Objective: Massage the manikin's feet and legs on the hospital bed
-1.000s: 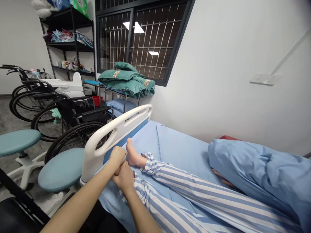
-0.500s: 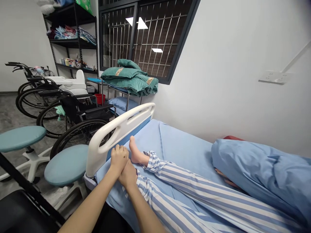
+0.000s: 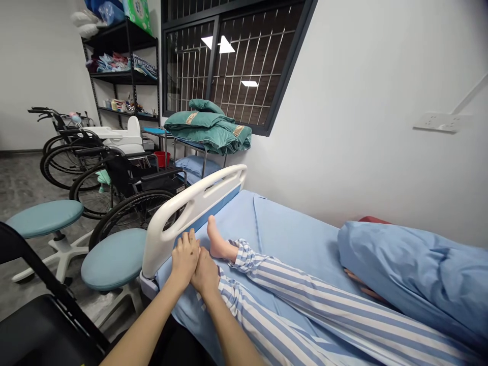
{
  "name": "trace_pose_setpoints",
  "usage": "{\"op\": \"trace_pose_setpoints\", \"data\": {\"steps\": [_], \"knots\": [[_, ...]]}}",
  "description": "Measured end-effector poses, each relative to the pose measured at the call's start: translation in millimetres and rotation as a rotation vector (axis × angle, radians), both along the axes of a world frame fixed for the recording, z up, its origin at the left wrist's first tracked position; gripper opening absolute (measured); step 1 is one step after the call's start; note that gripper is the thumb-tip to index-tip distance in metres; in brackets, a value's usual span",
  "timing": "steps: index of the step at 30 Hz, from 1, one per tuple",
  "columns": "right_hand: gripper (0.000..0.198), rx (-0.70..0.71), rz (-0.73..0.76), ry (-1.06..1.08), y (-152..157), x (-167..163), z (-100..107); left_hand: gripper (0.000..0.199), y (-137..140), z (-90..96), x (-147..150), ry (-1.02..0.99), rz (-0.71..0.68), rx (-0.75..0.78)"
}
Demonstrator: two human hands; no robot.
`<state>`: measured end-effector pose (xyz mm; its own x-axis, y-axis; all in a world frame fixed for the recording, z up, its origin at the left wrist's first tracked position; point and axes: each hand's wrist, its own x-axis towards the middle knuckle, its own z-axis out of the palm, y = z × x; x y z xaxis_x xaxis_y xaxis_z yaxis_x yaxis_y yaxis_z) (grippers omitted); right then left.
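A person in blue-and-white striped trousers (image 3: 305, 284) lies on the bed, the far bare foot (image 3: 219, 241) upright, toes up. At the end of the near trouser leg, my left hand (image 3: 185, 256) is closed over what seems to be the near foot, fingers bent over its top toward the footboard. Just to its right, my right hand (image 3: 206, 272) is wrapped round the same foot by the ankle and trouser cuff. My hands touch each other and hide nearly all of that foot.
The white footboard (image 3: 198, 195) stands just beyond my hands. Two round stools (image 3: 113, 259), wheelchairs (image 3: 129, 175) and a black chair (image 3: 41, 325) are to the left. A blue cover (image 3: 412, 264) lies over the person at right. Green folded bedding (image 3: 208, 127) is stacked by the window.
The view has shifted slightly. My left hand has slid a little back along the foot, its fingers now straighter and more apart. My right hand keeps its hold near the ankle.
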<state>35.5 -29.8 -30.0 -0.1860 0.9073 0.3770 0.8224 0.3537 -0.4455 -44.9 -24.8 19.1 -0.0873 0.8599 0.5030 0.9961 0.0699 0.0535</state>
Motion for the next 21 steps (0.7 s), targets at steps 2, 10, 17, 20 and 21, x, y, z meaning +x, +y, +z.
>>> {"op": "trace_pose_setpoints", "data": {"steps": [2,10,17,20,21], "knots": [[0.041,0.001,-0.008,0.012,1,0,-2,0.046,0,3.9,-2,-0.01,0.002,-0.021],[0.052,0.006,-0.042,0.024,0,-1,0,0.053,-1,26.9,-19,-0.012,-0.042,-0.196],[0.046,0.009,-0.056,0.035,0,1,-1,0.048,10,51.4,-24,0.066,-0.097,-0.361],[0.042,-0.025,-0.072,0.049,1,2,0,0.044,23,65.4,-19,0.163,-0.121,-0.418],[0.042,-0.038,-0.072,0.055,1,2,1,0.042,27,68.9,-16,0.209,-0.135,-0.44]]}}
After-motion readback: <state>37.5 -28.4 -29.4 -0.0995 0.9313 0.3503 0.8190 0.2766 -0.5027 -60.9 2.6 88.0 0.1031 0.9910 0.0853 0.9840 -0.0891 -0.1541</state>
